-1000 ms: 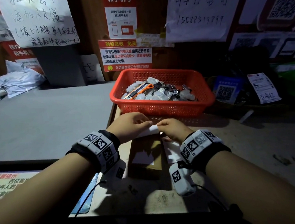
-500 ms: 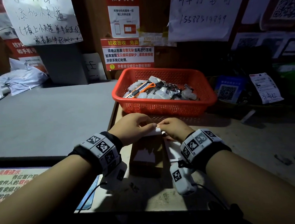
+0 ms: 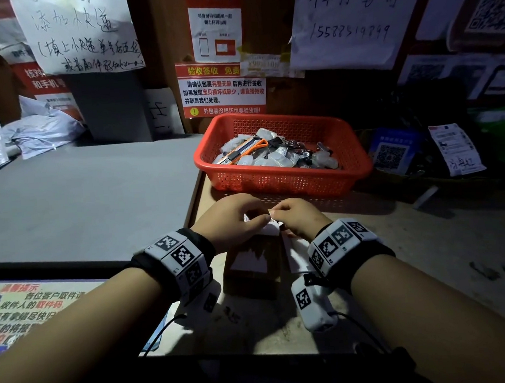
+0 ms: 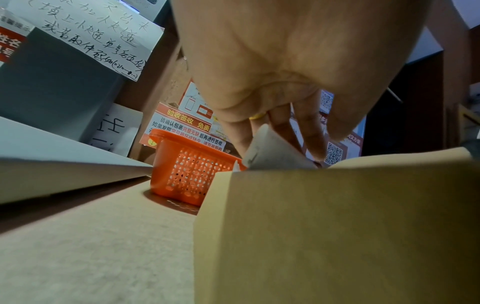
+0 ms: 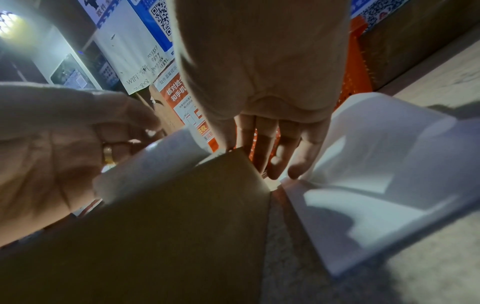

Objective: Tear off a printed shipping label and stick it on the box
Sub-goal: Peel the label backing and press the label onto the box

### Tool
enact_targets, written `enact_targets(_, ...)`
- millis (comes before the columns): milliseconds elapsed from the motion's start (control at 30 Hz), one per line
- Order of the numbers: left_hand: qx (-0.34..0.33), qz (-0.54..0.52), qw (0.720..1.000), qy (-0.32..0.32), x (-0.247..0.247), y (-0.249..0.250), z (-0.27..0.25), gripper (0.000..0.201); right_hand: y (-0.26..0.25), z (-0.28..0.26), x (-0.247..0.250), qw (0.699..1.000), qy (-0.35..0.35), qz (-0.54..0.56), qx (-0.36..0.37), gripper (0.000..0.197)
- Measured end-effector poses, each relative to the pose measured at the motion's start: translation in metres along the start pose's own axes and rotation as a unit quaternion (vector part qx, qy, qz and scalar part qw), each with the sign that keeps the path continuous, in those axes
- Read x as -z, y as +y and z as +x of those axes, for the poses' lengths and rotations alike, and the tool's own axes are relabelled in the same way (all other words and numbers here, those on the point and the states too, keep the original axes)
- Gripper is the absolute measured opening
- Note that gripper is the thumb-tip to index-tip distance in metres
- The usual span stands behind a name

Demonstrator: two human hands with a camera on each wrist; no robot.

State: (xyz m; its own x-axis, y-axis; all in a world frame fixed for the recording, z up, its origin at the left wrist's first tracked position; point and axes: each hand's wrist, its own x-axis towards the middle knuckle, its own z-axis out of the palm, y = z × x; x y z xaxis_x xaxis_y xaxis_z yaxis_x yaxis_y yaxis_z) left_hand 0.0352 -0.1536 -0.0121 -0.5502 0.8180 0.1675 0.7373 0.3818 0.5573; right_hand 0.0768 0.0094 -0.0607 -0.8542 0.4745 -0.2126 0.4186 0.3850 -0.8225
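**Label pinched at the box's far edge, hands drawn closer**

Both grips closed on the label (image 3: pixel 270 223) at centre frame: left hand (image 3: pixel 232 220) pinching its left part, right hand (image 3: pixel 295 218) its right end, fingertips now almost meeting where a moment ago a wider strip of white showed between them. Held low over the far end of the box (image 3: pixel 251 270) on the table (image 3: pixel 401 255), red basket (image 3: pixel 284 182) just behind. Likely peeling the backing or lining up; not yet pressed flat.

We wear black wristbands (image 3: pixel 203 249) carrying white blocks with square black-and-white codes, black cables (image 3: pixel 158 334) trailing, and a gold ring (image 4: pixel 257 116).
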Motion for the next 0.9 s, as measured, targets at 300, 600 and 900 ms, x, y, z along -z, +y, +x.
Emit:
enact_targets(300, 0.050, 0.010, 0.999, -0.019, -0.0035, 0.0023, 0.0046, 0.027, 0.0020, 0.0012, -0.0026, 0.999, 0.010, -0.024, 0.027, 0.011)
enact_targets(600, 0.055, 0.013, 0.997, -0.056, -0.0051, 0.0041, 0.0063, 0.024, -0.0014, -0.0009, -0.0001, 0.999, -0.003, -0.047, 0.022, 0.023)
enact_targets(900, 0.078, -0.039, 0.995, -0.058, -0.0059, 0.0031, 0.0054, 0.024, -0.0039, -0.0011, 0.0017, 0.999, -0.011, -0.042, 0.015, 0.010)
